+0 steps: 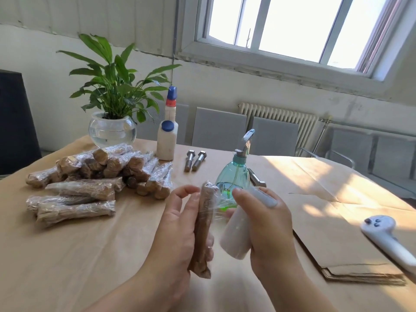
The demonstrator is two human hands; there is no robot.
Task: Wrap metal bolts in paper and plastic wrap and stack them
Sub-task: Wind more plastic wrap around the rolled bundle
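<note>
A: At lower centre of the frame, item one: paper-wrapped bolt point(203, 230), upright, held off the table point(94, 255). Holder?

B: Left hand point(177, 224), palm behind the bundle, fingers loosely curled round it; the fingertips at the top stand slightly off it. The bolt itself is hidden under brown paper and film.

A: Item two?

B: Plastic wrap roll point(236, 235), white, gripped in the right hand point(267, 224), fingers curled round it. A clear sheet runs from roll to bundle; its edges are hard to make out against the glare.

A: Finished stock?

B: Stack of wrapped bolts point(96, 176), left of centre, piled on the brown paper covering the table. Count uncertain, since lower pieces are covered by upper ones.

A: Unwrapped stock?

B: Two bare bolts point(194, 161) side by side at centre, heads away. A third metal piece point(256, 180), possibly another bolt, is mostly hidden behind the green spray bottle point(234, 174).

A: Sundries?

B: White bottle with blue cap point(166, 140) just beyond the stack; a taller blue-tipped bottle point(171, 97) stands partly hidden behind it. Potted plant in glass bowl point(111, 129), upper left. Stack of kraft paper sheets point(351, 262), lower right. White handheld device point(387, 239), cut off by the right edge.
</note>
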